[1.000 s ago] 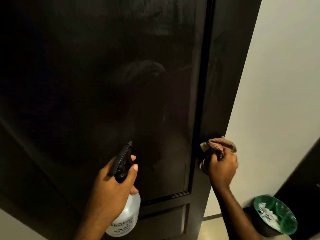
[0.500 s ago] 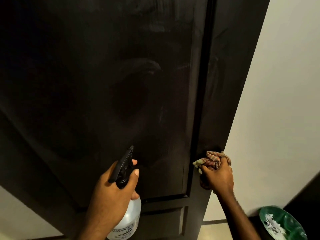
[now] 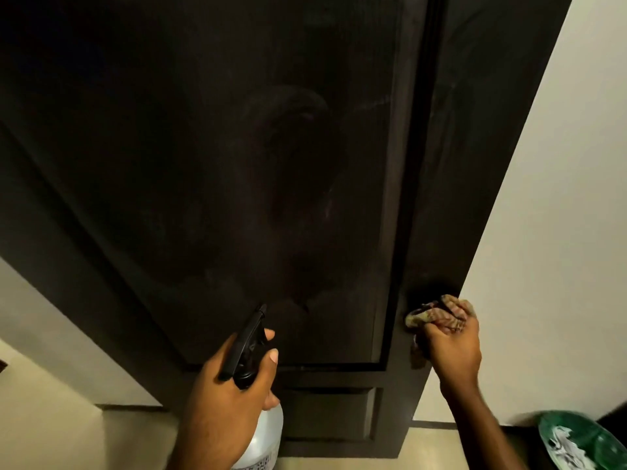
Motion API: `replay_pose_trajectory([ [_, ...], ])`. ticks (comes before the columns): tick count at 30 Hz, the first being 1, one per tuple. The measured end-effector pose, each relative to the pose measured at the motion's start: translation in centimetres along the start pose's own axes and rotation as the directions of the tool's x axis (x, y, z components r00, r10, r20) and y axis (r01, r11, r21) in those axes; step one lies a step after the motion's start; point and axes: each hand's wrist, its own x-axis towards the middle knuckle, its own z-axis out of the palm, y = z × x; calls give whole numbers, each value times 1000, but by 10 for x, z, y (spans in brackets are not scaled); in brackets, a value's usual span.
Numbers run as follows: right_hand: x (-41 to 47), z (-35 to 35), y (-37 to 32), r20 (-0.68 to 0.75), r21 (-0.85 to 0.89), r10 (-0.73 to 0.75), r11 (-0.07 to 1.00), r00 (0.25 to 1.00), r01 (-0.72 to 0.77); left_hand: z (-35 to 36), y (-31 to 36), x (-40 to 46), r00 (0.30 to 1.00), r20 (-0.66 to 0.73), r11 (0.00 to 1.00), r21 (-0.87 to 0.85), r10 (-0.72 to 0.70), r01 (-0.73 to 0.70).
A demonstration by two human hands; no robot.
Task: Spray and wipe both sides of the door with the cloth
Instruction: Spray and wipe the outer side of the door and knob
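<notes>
- Two bare hands are at work on a dark panelled door (image 3: 305, 164), which fills most of the view and runs from the top edge down to the floor
- Left hand (image 3: 230, 395) grips the neck of a spray bottle (image 3: 268, 432); its fingers are curled round the black trigger head (image 3: 246, 347), thumb up along the right side, one fingertip at the front of the trigger
- Bottle body is translucent white with dark print near its base; the print is too cut off to read. The nozzle points up and away, toward the lower part of the large door panel
- Right hand (image 3: 451, 351) holds a bunched checked cloth (image 3: 437, 313) against the door's right stile, close to the door's edge; its fingers are curled tight round the fabric, knuckles outward
- Cloth touches the door surface just right of the raised moulding that frames the large panel; part of it hangs below the hand
- Faint curved smears show on the large panel above the nozzle
- Smaller recessed panel sits at the foot of the door, between the two forearms
- Pale wall (image 3: 559, 198) stands right of the door; more pale wall shows at the lower left
- Green bin (image 3: 583, 439) with white scraps inside sits at the bottom right corner, near the right forearm, apart from the door
</notes>
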Motion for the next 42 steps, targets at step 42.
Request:
replay_pose_trajectory([
  [42, 8, 10, 14, 234, -797, -484, 401, 843, 451, 169, 15, 79, 879, 476, 967, 207, 31, -146],
])
